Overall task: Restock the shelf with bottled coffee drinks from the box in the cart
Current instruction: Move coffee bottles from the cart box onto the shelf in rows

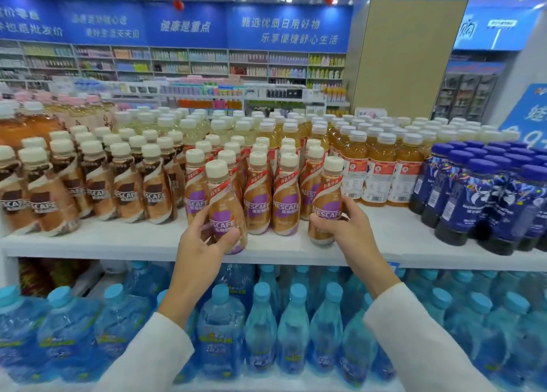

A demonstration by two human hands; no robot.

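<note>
Grips in the left hand (202, 243) a cream-capped plastic coffee bottle with a purple and tan label (225, 205), fingers and thumb curled round its lower body. Holds it upright at the front edge of the white shelf board (118, 245), base on or just above the board; cannot tell which. Clasps in the right hand (349, 228) a second cream-capped coffee bottle of the same purple label (325, 202), tipped slightly toward the left hand, base low at the shelf.

Shows, between the two hands and just behind them, standing rows of matching purple-label coffee bottles (272, 196). Shows beyond the left hand a block of brown-label coffee bottles (118, 190), beyond the right hand amber tea bottles with red and white labels (381, 166), and farther out that way dark blue bottles with blue caps (488, 199). Shows under both wrists a lower tier of pale blue water bottles (266, 332). Catches neither box nor cart in view.

Reads as the placing step: both bottles at the shelf, neither yet let go. Calls next, most likely, for sliding each bottle back to touch the front row, straightening the right-hand one, turning labels forward, then loosening both grips. Leaves bare board between the hands in front of that row, room for more of the same, at a guess.
</note>
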